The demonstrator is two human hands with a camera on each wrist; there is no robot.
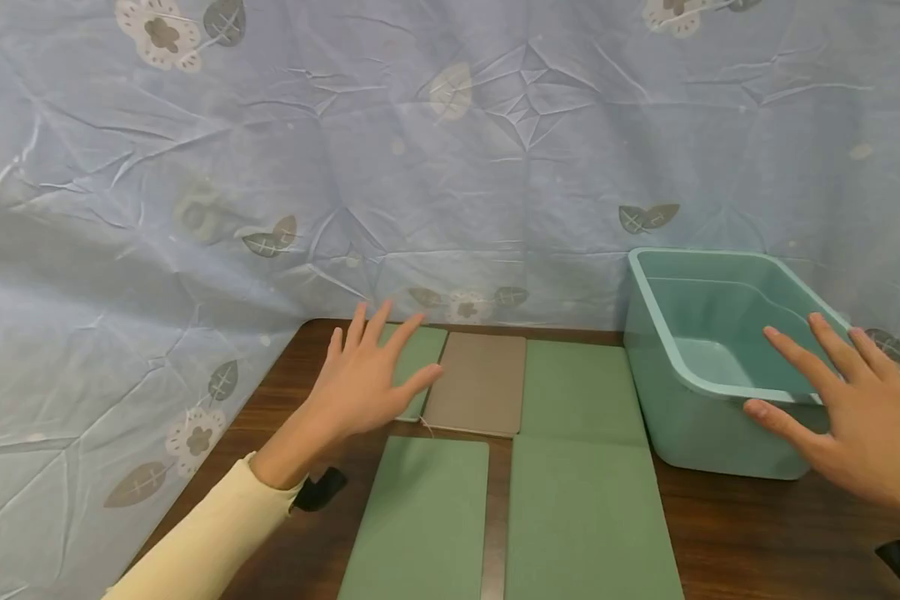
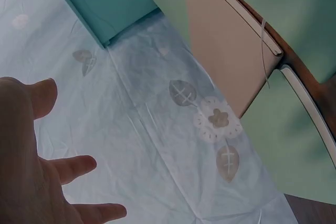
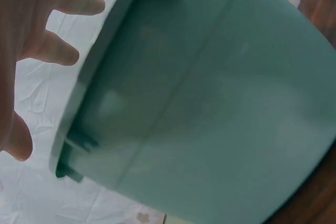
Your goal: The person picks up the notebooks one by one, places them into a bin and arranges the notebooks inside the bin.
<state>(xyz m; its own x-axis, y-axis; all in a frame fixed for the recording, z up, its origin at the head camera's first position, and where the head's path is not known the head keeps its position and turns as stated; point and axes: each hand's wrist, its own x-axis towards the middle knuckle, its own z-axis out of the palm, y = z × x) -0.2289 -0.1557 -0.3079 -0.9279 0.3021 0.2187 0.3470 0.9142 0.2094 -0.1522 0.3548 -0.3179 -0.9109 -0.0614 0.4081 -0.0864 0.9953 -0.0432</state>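
Note:
My left hand (image 1: pixel 367 375), fingers spread, hovers over the far-left green notebook (image 1: pixel 429 343) and touches nothing. Beside that notebook lies a brown notebook (image 1: pixel 480 383); its page edge and thin ribbon bookmark (image 2: pixel 263 51) show in the left wrist view. Nearer the front is another green notebook (image 1: pixel 427 517). To the right, two green notebooks (image 1: pixel 581 383) appear to lie end to end, cut off at the lower frame edge. My right hand (image 1: pixel 862 408) is held with splayed fingers above the near side of a teal plastic bin (image 1: pixel 660 408), holding nothing.
The bin stands at the right on a dark wooden table (image 1: pixel 270 400), its inside bare where visible. A pale blue flowered cloth (image 1: pixel 420 167) hangs behind the table and down its left side. Dark wrist straps (image 1: pixel 321 490) show below the hands.

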